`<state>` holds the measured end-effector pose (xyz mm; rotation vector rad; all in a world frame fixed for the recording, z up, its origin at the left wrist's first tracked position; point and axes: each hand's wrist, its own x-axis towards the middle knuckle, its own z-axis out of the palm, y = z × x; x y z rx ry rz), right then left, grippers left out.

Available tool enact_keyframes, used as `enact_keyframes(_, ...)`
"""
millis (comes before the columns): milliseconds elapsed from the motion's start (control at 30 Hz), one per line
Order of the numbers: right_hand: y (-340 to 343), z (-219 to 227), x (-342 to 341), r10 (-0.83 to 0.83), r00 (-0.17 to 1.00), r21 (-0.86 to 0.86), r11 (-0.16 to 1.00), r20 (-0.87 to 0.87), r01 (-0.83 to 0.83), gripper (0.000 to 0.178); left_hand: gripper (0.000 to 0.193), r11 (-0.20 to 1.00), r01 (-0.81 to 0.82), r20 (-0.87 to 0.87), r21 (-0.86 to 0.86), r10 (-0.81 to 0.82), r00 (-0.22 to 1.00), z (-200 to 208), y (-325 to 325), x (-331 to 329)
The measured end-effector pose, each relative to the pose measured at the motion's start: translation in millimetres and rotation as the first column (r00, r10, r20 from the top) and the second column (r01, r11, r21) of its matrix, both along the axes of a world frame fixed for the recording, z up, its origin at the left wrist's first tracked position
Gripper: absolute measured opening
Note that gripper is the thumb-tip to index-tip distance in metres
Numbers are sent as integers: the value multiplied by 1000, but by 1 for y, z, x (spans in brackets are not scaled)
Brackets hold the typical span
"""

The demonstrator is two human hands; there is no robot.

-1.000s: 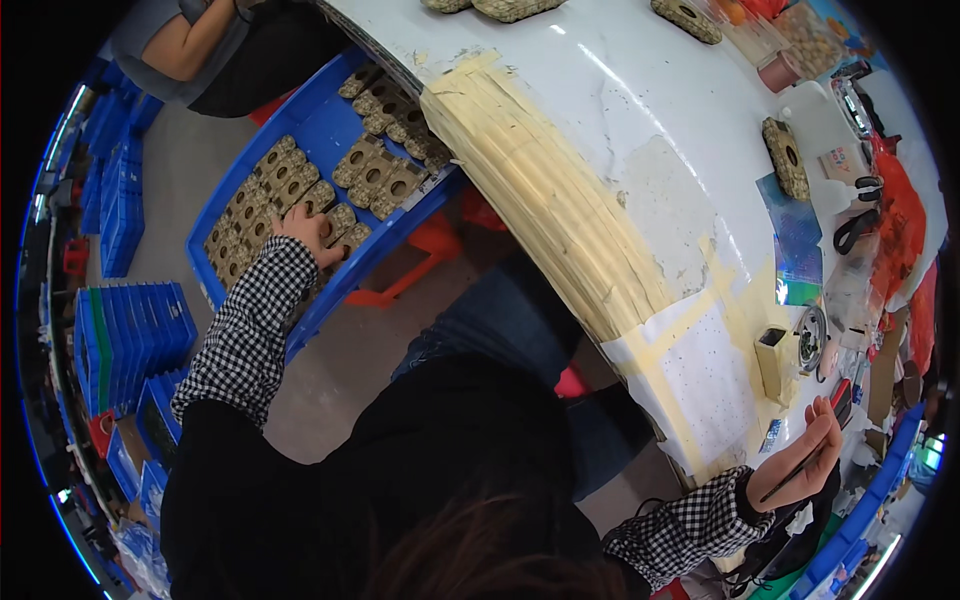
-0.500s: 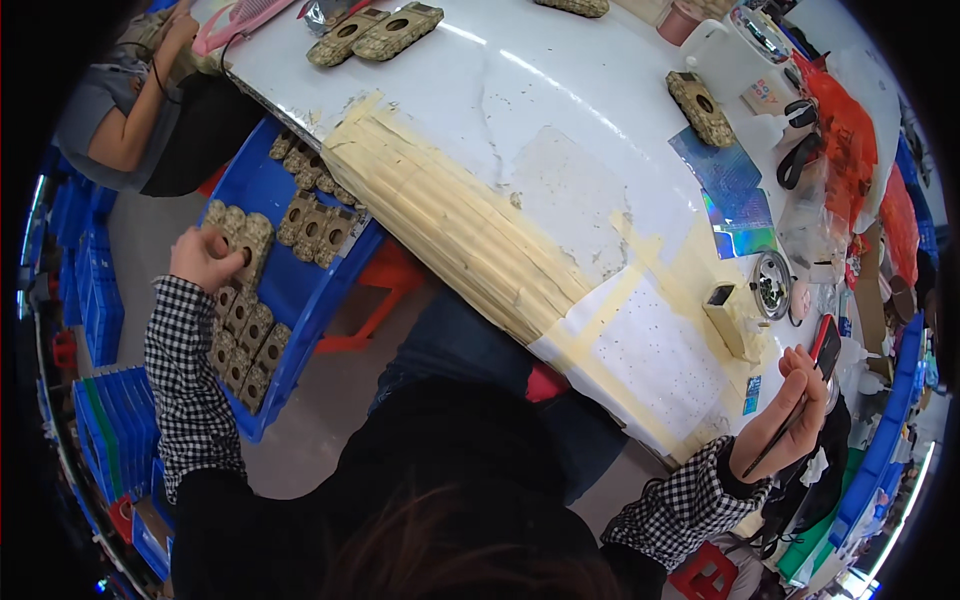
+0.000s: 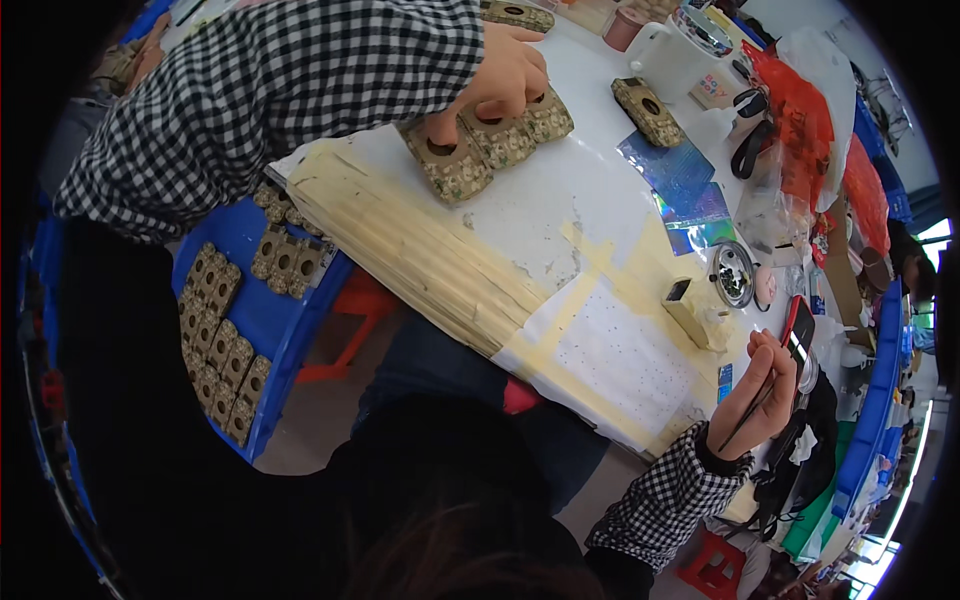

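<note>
Three mottled blocks (image 3: 510,148), clamped in the left grip (image 3: 502,75), slant lengthwise toward lower right.

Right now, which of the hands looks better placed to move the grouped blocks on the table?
Probably the left hand: it is touching the blocks. The right hand is well away from them, holding a thin tool.

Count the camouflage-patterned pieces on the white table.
5: three pieces under the left hand, a fourth piece near the shiny blue sheet, a fifth piece near the picture's top edge. More may hide behind the left sleeve.
</note>
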<state>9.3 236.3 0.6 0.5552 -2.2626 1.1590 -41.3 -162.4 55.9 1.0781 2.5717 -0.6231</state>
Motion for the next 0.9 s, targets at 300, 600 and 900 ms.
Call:
enact_keyframes(300,1,0,4,-49,999,56,997,-18,50,14,34,856,510,-264,80,-475,839,-37,-4,-93)
enact_keyframes(600,-3,2,4,-17,999,59,998,-36,19,10,40,860,-334,-308,385,461,832,-9,-54,-55)
enact_keyframes(900,-1,0,2,-33,999,66,997,-27,35,10,32,749,-314,-269,584,543,796,-27,-65,-93)
